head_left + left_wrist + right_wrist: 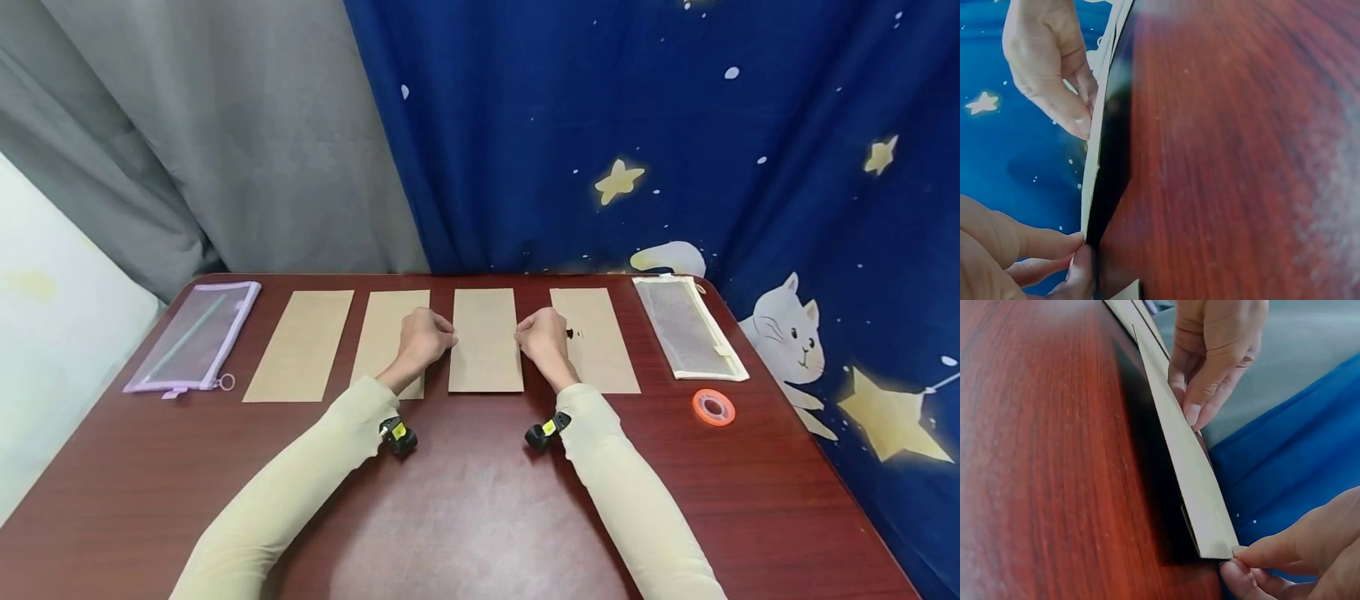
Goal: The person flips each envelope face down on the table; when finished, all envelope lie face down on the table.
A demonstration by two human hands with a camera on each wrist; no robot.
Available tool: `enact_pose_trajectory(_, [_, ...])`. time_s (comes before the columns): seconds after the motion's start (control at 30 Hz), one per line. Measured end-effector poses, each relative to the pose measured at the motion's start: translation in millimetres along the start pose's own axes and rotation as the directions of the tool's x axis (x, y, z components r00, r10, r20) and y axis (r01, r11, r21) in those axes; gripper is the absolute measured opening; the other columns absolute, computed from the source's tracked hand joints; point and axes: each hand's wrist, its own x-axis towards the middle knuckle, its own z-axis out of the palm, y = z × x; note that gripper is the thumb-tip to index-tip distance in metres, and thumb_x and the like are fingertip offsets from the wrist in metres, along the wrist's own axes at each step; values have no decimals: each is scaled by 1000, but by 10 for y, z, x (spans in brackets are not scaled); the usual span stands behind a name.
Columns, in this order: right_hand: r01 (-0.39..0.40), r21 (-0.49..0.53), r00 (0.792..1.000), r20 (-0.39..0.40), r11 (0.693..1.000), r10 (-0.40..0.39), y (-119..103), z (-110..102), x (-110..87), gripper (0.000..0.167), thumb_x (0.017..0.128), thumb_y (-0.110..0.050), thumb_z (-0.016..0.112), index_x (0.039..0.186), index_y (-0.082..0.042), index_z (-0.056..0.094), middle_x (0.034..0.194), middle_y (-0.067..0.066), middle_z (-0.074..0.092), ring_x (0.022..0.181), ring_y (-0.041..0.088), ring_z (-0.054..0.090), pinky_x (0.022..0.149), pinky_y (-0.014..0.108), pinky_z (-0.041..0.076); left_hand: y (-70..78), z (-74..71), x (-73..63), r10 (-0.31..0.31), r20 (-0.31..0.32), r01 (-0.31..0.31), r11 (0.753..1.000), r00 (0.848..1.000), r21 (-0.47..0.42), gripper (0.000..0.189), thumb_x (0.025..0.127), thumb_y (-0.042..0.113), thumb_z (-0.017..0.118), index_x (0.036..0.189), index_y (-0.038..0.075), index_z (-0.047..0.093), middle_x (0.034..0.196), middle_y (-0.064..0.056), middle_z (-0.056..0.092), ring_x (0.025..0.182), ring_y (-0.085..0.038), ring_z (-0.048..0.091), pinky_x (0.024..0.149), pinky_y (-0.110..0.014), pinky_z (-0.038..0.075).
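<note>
Both hands are on the brown sheet (486, 342), third from left in a row of four, mid-table. Left hand (425, 337) pinches its left edge, thumb against fingers; right hand (543, 335) pinches its right edge the same way. Wrist views show the sheet raised just off the tabletop (465, 500), dark shadow underneath; its edge looks layered.

Other three lie flat: far-left sheet (298, 346) is apart from both hands; second sheet (378, 333) is partly under the left hand in the head view; far-right sheet (600, 342) is partly behind the right hand, small dark marks near its left side.

Purple mesh pouch (217, 342) sits at the table's left end, pale green stick (187, 335) showing through. White mesh pouch (686, 325) at the right end, orange ring-shaped roll (701, 407) just in front of it. Grey curtain (285, 142) and blue curtain (525, 142) behind.
</note>
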Motion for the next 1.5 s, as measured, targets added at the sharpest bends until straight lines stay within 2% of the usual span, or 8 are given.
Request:
enact_pose_trajectory(0.13, [17, -29, 1000, -16, 999, -18, -16, 29, 8, 15, 86, -2, 66, 84, -3, 81, 91, 13, 78, 90, 29, 72, 82, 40, 60, 27, 3, -12, 29, -4, -29, 998, 1000, 53, 13, 83, 4, 78, 95, 1, 80, 102, -15, 78, 104, -32, 70, 87, -44, 60])
enact_pose_trajectory(0.27, [27, -48, 999, -20, 998, -28, -43, 42, 4, 22, 87, 2, 62, 71, -3, 75, 75, 10, 72, 69, 21, 62, 64, 31, 54, 75, -8, -7, 55, 3, -55, 994, 998, 93, 10, 82, 2, 76, 91, -1, 79, 99, -16, 77, 101, -33, 70, 86, -45, 60])
enact_pose_trajectory(0.53, [93, -91, 995, -38, 991, -97, -58, 43, -26, 51, 89, 7, 50, 51, -18, 28, 57, -3, 18, 54, 16, 24, 47, 26, 23, 107, -23, 17, 66, 23, -68, 989, 998, 129, 4, 79, 2, 76, 75, 2, 76, 82, -11, 76, 84, -27, 68, 71, -36, 58])
enact_pose_trajectory(0.7, [82, -108, 994, -67, 991, -89, -31, -149, -60, 40, 93, -3, 63, 56, -9, 48, 59, 4, 45, 60, 21, 48, 54, 30, 40, 241, -26, -15, 71, 3, -70, 987, 997, 145, 23, 87, 10, 72, 64, 6, 69, 63, -4, 63, 69, -19, 56, 60, -29, 47])
enact_pose_trajectory(0.9, [64, -100, 997, -28, 993, -67, 236, -709, -2, 19, 93, -10, 63, 100, -2, 79, 99, 16, 77, 89, 29, 69, 77, 37, 55, 577, 103, -92, -32, 163, 50, 993, 986, -108, 27, 97, 23, 67, 114, 3, 76, 110, -14, 76, 100, -26, 72, 95, -38, 58])
enact_pose_trajectory(1.07, [31, -71, 998, 50, 997, -27, 639, -1193, 104, 25, 92, -10, 63, 108, 5, 75, 97, 17, 76, 82, 19, 67, 72, 23, 51, 851, 349, -129, -102, 424, 300, 850, 900, -432, 35, 101, 13, 60, 129, -8, 62, 131, -27, 64, 121, -34, 65, 107, -40, 53])
enact_pose_trajectory(1.27, [-114, 224, 967, 248, 968, 56, 960, -1464, 174, 25, 94, 6, 52, 112, 22, 59, 73, -1, 64, 66, 3, 57, 62, 14, 52, 1029, 632, -131, -95, 545, 427, 736, 833, -525, 40, 103, 10, 54, 138, -10, 53, 142, -28, 53, 131, -39, 56, 113, -40, 48])
enact_pose_trajectory(1.5, [-251, 297, 928, 344, 921, 142, 1080, -1510, 166, 27, 96, 7, 50, 117, 23, 56, 74, -4, 67, 65, 1, 63, 64, 13, 56, 1138, 814, -52, -136, 589, 541, 595, 797, -594, 42, 103, 9, 51, 142, -7, 48, 144, -24, 46, 126, -38, 52, 113, -40, 47])
